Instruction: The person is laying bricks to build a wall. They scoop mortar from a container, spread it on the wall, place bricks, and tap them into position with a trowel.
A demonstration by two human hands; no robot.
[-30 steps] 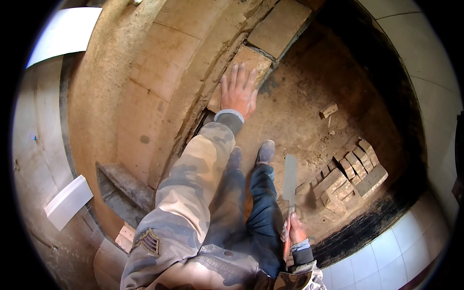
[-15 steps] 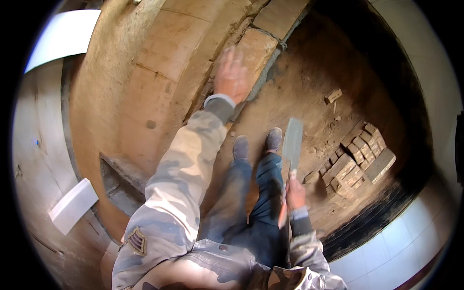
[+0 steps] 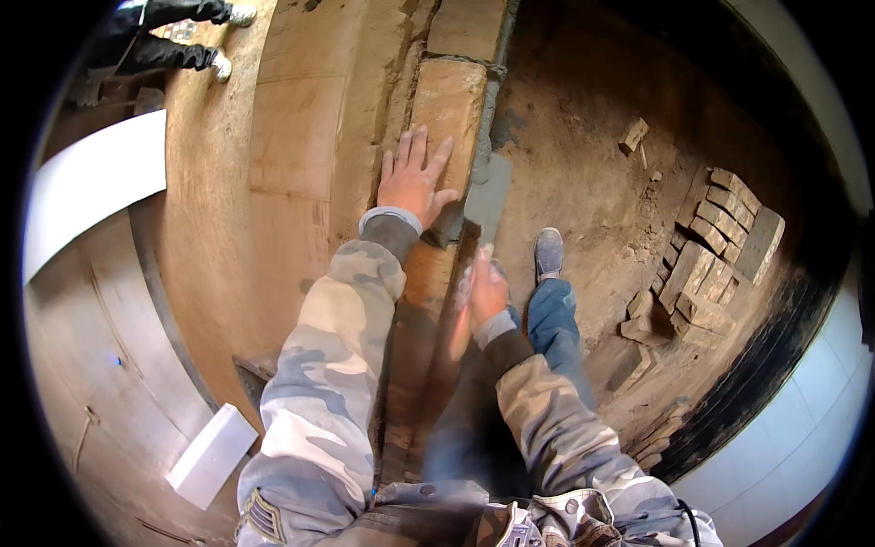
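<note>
My left hand (image 3: pixel 413 185) lies palm down with fingers spread on a tan brick (image 3: pixel 452 96) in the top course of a low wall. My right hand (image 3: pixel 487 292) is wrapped around the handle of a trowel (image 3: pixel 489 195), just right of the wall. Its long grey blade points away from me, up against the wall's right side near the brick's near end. Grey mortar (image 3: pixel 485 123) shows along the brick's right edge. Another brick (image 3: pixel 465 27) follows in line at the far end, with a mortar joint between the two.
A stack of bricks (image 3: pixel 715 214) lies on the dirt floor (image 3: pixel 583 155) to the right, with a loose brick piece (image 3: pixel 633 135) farther off. A white block (image 3: pixel 212 456) is at the lower left. At the far left, another person's legs (image 3: pixel 173 56) show.
My right hand has brought the trowel leftward and up from beside my legs to the wall's side. My left hand now presses flat on the brick. The view has turned.
</note>
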